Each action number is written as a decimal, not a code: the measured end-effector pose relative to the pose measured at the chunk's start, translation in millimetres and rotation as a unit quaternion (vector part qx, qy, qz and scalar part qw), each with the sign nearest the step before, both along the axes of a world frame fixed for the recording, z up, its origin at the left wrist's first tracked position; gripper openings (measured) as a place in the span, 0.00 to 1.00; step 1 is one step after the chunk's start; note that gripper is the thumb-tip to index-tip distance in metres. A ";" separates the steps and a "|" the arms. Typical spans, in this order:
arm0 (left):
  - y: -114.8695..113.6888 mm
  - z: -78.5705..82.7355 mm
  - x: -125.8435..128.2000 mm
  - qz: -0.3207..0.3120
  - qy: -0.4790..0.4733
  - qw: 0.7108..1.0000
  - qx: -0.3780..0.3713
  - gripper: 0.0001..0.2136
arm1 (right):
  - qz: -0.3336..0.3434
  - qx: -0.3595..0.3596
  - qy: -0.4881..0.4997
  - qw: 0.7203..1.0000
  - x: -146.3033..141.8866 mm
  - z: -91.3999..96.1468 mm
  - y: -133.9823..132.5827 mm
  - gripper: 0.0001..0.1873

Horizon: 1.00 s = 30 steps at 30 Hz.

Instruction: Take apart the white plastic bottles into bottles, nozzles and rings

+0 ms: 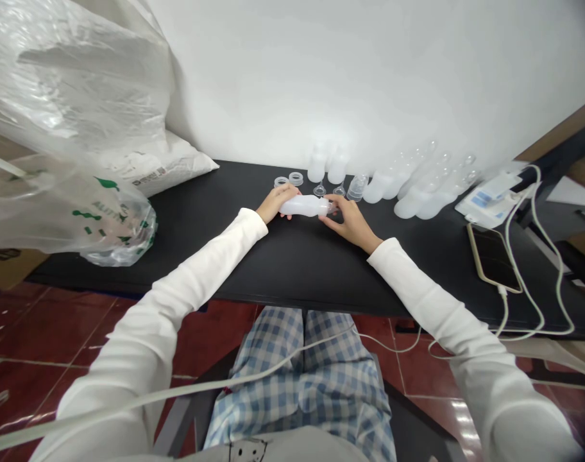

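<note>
A frosted white plastic baby bottle [305, 206] lies on its side above the black table [283, 263], held level between both hands. My left hand [276, 202] grips its wide base end. My right hand [347, 221] pinches the narrow neck end with thumb and fingers. Just behind the hands stand two translucent screw rings [288, 180] and two clear teats [330, 190]. A small clear bottle [357, 187] lies close to the right of them.
Several frosted and clear bottles [417, 192] line the back of the table against a white wall. A plastic bag [81, 128] and a white sack [167, 167] fill the left. A phone [493, 258] on a charging cable and a white packet [489, 199] lie right.
</note>
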<state>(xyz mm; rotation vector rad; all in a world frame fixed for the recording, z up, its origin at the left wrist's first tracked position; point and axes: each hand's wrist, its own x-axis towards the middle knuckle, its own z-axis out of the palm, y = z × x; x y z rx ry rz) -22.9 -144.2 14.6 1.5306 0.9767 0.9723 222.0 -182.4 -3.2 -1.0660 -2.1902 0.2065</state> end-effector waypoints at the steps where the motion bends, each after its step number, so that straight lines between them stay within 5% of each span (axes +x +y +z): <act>1: -0.5 0.1 -0.4 -0.004 0.002 1.000 0.003 0.18 | -0.006 -0.003 -0.005 1.000 0.1 0.3 0.1 0.23; 12: -10.7 -3.0 1.7 -0.012 0.094 0.987 0.130 0.18 | -0.049 -0.039 -0.005 0.998 3.0 5.8 4.3 0.33; 24: -19.8 -0.8 2.4 -0.018 0.277 0.906 0.320 0.24 | -0.055 -0.083 0.090 0.991 5.7 9.7 6.0 0.35; 30: -9.6 -7.4 -1.7 -0.003 0.281 0.858 0.429 0.24 | -0.095 0.003 0.010 0.995 2.5 4.2 3.3 0.30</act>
